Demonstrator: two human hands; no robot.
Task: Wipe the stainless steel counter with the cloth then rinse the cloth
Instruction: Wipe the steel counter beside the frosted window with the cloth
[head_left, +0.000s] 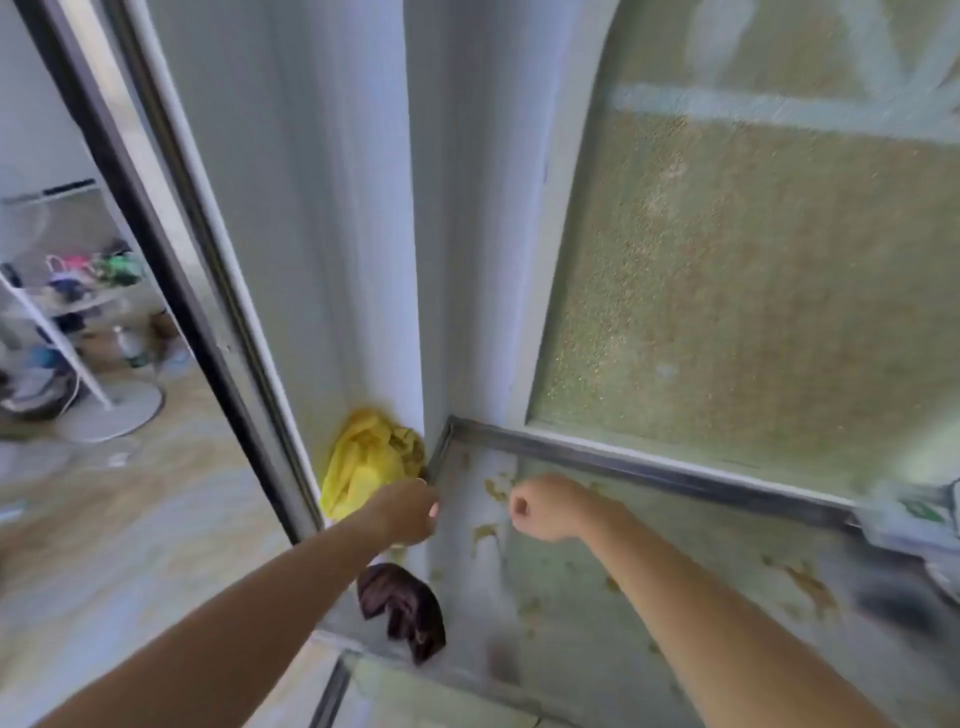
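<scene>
The stainless steel counter (566, 603) fills the lower right and carries several brownish stains. A dark brown cloth (402, 608) lies crumpled and drapes over the counter's left front edge. A yellow cloth or bag (363, 457) sits bunched in the corner against the wall, left of the counter. My left hand (410, 512) is at the counter's left edge, between the yellow thing and the dark cloth, fingers curled; what it grips is hidden. My right hand (545, 512) hovers over the back left of the counter as a closed fist, with nothing visible in it.
A frosted window (727, 286) with a metal sill runs behind the counter. Blurred white and green items (914, 519) stand at the right edge. A dark door frame (171, 249) leans at left, with a fan base (119, 410) and clutter on the floor beyond.
</scene>
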